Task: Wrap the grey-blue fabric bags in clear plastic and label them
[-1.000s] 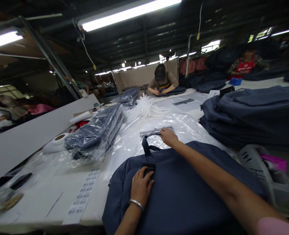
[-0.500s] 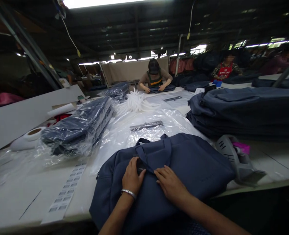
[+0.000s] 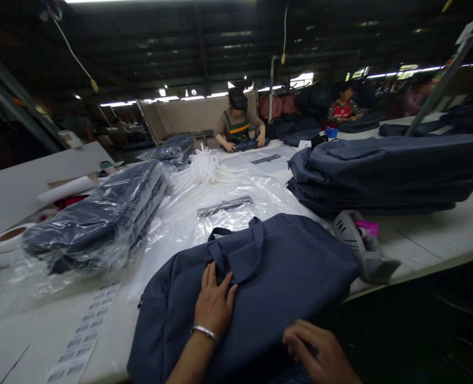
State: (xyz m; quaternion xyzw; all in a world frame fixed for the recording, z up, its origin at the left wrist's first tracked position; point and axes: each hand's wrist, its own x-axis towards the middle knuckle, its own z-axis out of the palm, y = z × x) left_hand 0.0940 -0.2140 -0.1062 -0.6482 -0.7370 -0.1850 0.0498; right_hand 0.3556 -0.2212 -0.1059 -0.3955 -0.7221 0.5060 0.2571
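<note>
A dark blue bag (image 3: 268,272) lies in front of me at the table's near edge, its two strap handles (image 3: 258,248) folded over the upper side. My left hand (image 3: 214,306), with a silver bangle at the wrist, rests on the bag, fingers spread, the fingertips by the left end of a handle. A small dark piece shows under those fingertips, too covered to name. Low on the right, my right hand (image 3: 316,346) is curled and slightly blurred beside the bag's near edge. Whatever its fingers hold, if anything, is hidden.
Clear plastic bags (image 3: 236,186) lie beyond, with white strips (image 3: 206,168) on top. Wrapped bags (image 3: 104,208) are stacked left, unwrapped blue bags (image 3: 380,170) right. A grey holder (image 3: 360,245) and a label sheet (image 3: 86,333) flank my bag. A co-worker (image 3: 238,122) handles another bag opposite.
My right hand has left the handle and come down and right to the bag's near edge, its fingers curling. My left hand has flattened on the bag. The view has turned slightly right.
</note>
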